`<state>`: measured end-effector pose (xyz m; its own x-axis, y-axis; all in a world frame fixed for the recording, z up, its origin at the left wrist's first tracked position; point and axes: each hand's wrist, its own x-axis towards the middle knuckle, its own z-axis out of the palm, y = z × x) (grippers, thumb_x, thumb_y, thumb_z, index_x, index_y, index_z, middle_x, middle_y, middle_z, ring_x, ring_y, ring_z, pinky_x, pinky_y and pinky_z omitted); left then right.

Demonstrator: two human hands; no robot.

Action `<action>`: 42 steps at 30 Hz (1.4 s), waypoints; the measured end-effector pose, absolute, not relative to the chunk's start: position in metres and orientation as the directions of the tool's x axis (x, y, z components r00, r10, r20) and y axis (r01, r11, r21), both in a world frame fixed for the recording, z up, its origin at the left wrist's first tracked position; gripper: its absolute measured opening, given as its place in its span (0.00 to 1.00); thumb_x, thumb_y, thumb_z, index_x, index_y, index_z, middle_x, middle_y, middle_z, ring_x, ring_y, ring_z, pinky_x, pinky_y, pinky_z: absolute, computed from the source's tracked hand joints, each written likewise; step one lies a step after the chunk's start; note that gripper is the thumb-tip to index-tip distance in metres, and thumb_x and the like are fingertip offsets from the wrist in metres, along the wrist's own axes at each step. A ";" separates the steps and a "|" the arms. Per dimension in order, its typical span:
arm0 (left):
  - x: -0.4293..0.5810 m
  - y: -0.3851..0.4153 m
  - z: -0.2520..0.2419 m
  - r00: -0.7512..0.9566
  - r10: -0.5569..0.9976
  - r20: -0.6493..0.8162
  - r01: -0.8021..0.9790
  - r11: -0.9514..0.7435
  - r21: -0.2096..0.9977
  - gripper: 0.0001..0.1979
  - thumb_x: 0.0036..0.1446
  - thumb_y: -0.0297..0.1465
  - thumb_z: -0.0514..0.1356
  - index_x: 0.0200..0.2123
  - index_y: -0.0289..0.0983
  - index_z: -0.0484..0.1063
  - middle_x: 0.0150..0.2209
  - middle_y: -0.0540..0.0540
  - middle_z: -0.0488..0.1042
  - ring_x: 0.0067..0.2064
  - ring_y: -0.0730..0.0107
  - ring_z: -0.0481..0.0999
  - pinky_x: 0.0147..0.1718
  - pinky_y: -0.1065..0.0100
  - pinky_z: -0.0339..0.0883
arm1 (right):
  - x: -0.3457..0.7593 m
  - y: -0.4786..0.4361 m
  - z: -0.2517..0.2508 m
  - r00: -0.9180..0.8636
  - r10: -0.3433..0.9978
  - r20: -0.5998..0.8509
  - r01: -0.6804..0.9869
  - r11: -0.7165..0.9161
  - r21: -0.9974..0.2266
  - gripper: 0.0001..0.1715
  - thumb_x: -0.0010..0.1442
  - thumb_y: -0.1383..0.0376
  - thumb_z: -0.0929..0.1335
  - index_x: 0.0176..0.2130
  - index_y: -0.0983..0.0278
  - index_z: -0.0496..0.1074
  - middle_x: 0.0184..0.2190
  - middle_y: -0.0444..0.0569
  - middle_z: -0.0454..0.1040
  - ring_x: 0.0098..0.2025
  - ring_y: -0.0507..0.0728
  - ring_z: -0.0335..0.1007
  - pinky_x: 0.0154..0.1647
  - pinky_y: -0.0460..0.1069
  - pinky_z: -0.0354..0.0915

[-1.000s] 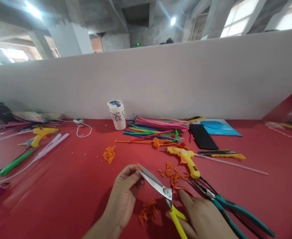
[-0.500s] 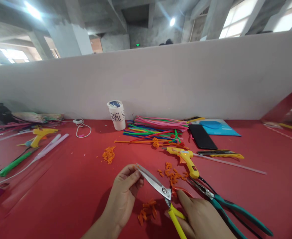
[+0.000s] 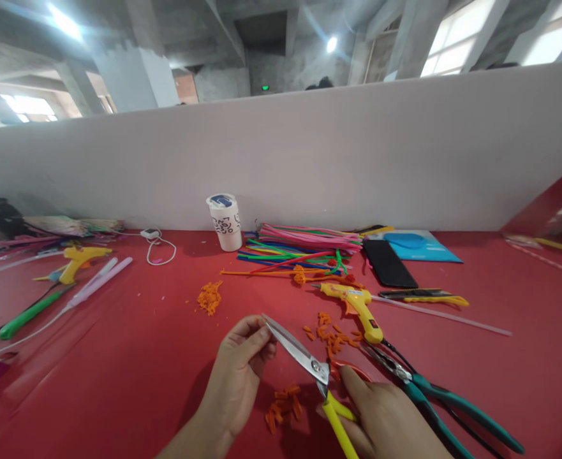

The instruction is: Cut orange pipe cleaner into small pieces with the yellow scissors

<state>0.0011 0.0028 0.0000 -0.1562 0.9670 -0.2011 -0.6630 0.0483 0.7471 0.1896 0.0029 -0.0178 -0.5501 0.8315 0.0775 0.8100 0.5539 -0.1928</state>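
Observation:
My right hand (image 3: 386, 414) is wrapped round the handles of a pair of scissors (image 3: 297, 352) with yellow and red grips. Their blades point up and to the left, and the tips touch the fingers of my left hand (image 3: 237, 370). Thumb and forefinger of that hand are pinched together; what lies between them is too small and hidden to make out. Short orange fuzzy pieces (image 3: 283, 408) lie on the red table just below the blades. More orange cut pieces (image 3: 331, 333) lie beyond the scissors, and a heap of finer orange bits (image 3: 208, 298) sits farther left.
A yellow glue gun (image 3: 357, 303) and green-handled pliers (image 3: 446, 398) lie at the right. Behind are bundled pipe cleaners (image 3: 304, 239), a white cup (image 3: 226, 223) and a black phone (image 3: 390, 263). Another glue gun (image 3: 77, 261) is at the left. A pale partition (image 3: 281, 159) closes the back.

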 end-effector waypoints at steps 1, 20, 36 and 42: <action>0.001 0.003 0.000 -0.159 0.967 -0.201 -0.660 0.047 0.750 0.03 0.43 0.23 0.63 0.25 0.34 0.72 0.23 0.52 0.71 0.23 0.82 0.67 0.25 0.80 0.63 | 0.190 0.003 -0.017 -0.549 0.831 0.086 0.810 0.555 -0.189 0.09 0.54 0.60 0.61 0.26 0.61 0.59 0.16 0.46 0.72 0.15 0.56 0.67 0.14 0.47 0.42; 0.016 -0.005 -0.010 0.235 0.935 -0.265 -0.378 0.340 0.861 0.04 0.43 0.27 0.61 0.24 0.32 0.70 0.19 0.48 0.71 0.18 0.78 0.67 0.19 0.76 0.59 | 0.171 0.003 -0.011 -0.337 0.940 -0.058 0.326 0.058 -0.944 0.09 0.50 0.59 0.61 0.25 0.62 0.59 0.17 0.40 0.63 0.17 0.49 0.55 0.17 0.44 0.51; 0.013 -0.001 -0.020 0.294 0.928 -0.230 -0.215 0.299 0.930 0.07 0.42 0.31 0.62 0.22 0.32 0.68 0.17 0.51 0.69 0.17 0.81 0.64 0.17 0.77 0.57 | 0.164 0.007 -0.008 -0.274 0.960 -0.058 0.265 0.017 -0.964 0.11 0.44 0.63 0.64 0.19 0.62 0.54 0.16 0.37 0.52 0.20 0.48 0.48 0.19 0.43 0.49; 0.013 -0.001 -0.016 0.299 0.930 -0.216 -0.125 0.263 0.957 0.05 0.45 0.29 0.60 0.25 0.32 0.69 0.19 0.51 0.69 0.19 0.81 0.64 0.21 0.76 0.57 | 0.163 0.008 -0.008 -0.292 0.956 -0.030 0.226 0.039 -0.973 0.05 0.41 0.65 0.61 0.20 0.62 0.56 0.16 0.37 0.53 0.21 0.48 0.48 0.20 0.43 0.49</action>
<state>0.0133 -0.0006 -0.0159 0.2985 0.9296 -0.2162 -0.1251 0.2627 0.9567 0.1634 0.0085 -0.0077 -0.2922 0.9559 -0.0296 0.2260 0.0390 -0.9733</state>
